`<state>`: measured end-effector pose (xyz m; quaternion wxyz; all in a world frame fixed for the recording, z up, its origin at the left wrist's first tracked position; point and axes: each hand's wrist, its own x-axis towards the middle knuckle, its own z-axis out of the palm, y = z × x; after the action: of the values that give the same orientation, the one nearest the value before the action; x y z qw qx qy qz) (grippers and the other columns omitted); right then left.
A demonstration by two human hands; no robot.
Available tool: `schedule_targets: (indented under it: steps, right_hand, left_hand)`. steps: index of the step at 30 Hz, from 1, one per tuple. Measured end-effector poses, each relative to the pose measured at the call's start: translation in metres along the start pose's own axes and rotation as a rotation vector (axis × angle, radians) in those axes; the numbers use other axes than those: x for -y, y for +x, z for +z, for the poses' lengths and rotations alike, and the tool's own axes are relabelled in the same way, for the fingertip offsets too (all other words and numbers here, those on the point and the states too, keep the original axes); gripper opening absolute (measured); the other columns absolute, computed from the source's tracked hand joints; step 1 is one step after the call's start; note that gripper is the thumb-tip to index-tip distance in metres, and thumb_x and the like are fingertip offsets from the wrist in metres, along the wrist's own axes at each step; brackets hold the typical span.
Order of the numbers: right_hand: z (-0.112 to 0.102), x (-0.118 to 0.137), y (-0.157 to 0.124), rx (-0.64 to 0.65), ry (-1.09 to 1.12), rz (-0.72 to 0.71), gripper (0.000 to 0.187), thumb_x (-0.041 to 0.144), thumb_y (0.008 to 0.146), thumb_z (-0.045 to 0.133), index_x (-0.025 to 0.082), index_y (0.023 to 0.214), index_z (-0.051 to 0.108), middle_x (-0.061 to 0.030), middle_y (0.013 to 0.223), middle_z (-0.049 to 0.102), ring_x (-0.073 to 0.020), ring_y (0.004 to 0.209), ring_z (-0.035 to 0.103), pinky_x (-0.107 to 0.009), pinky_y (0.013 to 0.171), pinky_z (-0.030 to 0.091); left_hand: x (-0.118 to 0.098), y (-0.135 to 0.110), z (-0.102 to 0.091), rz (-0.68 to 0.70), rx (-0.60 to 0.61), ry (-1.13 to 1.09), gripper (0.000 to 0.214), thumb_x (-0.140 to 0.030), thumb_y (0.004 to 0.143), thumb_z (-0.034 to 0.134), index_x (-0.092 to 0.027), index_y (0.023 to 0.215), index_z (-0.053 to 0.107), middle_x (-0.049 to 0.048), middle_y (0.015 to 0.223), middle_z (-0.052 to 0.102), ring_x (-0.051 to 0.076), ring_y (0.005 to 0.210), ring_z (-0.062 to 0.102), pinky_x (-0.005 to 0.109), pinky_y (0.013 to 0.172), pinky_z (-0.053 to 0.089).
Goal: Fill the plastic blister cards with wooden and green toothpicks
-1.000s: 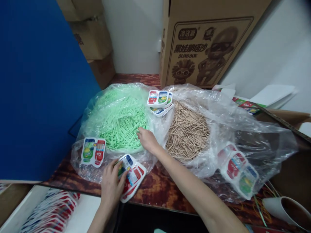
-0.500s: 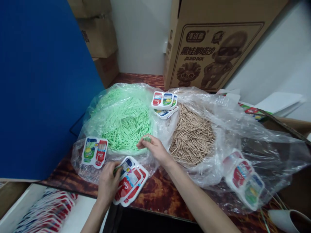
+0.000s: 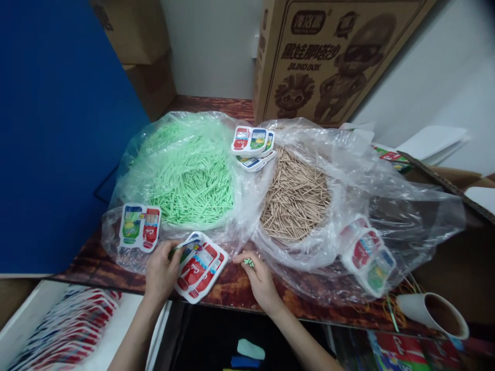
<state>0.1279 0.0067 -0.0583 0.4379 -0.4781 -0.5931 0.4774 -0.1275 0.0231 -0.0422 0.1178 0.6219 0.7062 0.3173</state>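
My right hand [image 3: 262,284] is closed round a small bundle of thin green sticks [image 3: 248,263], whose ends show past the fingers. It hovers near the table's front edge, just right of a few overlapping white-rimmed packets [image 3: 203,270] printed with red cola bottles. On their left side, my left hand [image 3: 161,270] is closed, thumb and fingers pinching the edge of the top packet. Behind the hands lies an open clear bag of green sticks [image 3: 193,190]. To its right, another bag holds brown sticks [image 3: 296,198].
Similar packets lie at left [image 3: 139,226], between the bags [image 3: 253,144], and on plastic at right [image 3: 369,257]. A paper cup [image 3: 433,314] rests on its side at the right front. Behind stands a large carton [image 3: 309,62]; a blue panel [image 3: 58,134] borders the left, above a white box [image 3: 133,314] of packets.
My right hand has come back from the edge of the green pile toward the front packets, bringing green sticks. My left hand stays at the packets. The camera view has shifted.
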Motion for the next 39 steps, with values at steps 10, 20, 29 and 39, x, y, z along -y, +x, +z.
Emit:
schedule_targets:
  steps: [10,20,29,39]
  right_hand:
    - [-0.001,-0.003,-0.003,-0.004,-0.022,-0.047,0.021,0.018,0.093,0.046,0.023,0.095,0.066,-0.0042,0.096,0.068,-0.0192,0.095,0.062,-0.031,0.088,0.044]
    - [-0.003,-0.004,-0.004,-0.019,-0.029,-0.023,0.021,0.019,0.093,0.047,0.023,0.096,0.067,-0.0032,0.096,0.068,-0.0181,0.092,0.062,-0.030,0.088,0.044]
    - [-0.002,-0.002,-0.003,-0.023,-0.026,-0.012,0.021,0.021,0.093,0.046,0.022,0.095,0.067,-0.0041,0.093,0.069,-0.0185,0.090,0.063,-0.032,0.089,0.045]
    - [-0.003,-0.002,-0.003,-0.021,-0.020,-0.009,0.021,0.020,0.093,0.047,0.022,0.095,0.068,-0.0039,0.094,0.069,-0.0190,0.092,0.062,-0.032,0.090,0.044]
  left_hand:
    - [0.001,0.003,-0.002,-0.093,0.028,-0.068,0.019,-0.038,0.080,0.054,-0.021,0.084,0.061,0.0021,0.080,0.068,0.020,0.072,0.063,0.029,0.066,0.047]
    - [0.003,0.005,-0.007,-0.080,0.008,-0.080,0.026,-0.042,0.083,0.051,-0.021,0.080,0.064,0.0020,0.074,0.067,0.019,0.067,0.062,0.028,0.063,0.046]
    - [-0.002,0.005,0.001,-0.075,0.015,0.082,0.023,-0.039,0.083,0.051,-0.020,0.092,0.061,0.0052,0.087,0.067,0.023,0.081,0.064,0.032,0.072,0.047]
    - [-0.007,0.006,-0.002,-0.096,-0.097,0.003,0.024,-0.040,0.084,0.051,-0.020,0.077,0.063,0.0030,0.074,0.068,0.020,0.068,0.063,0.029,0.065,0.045]
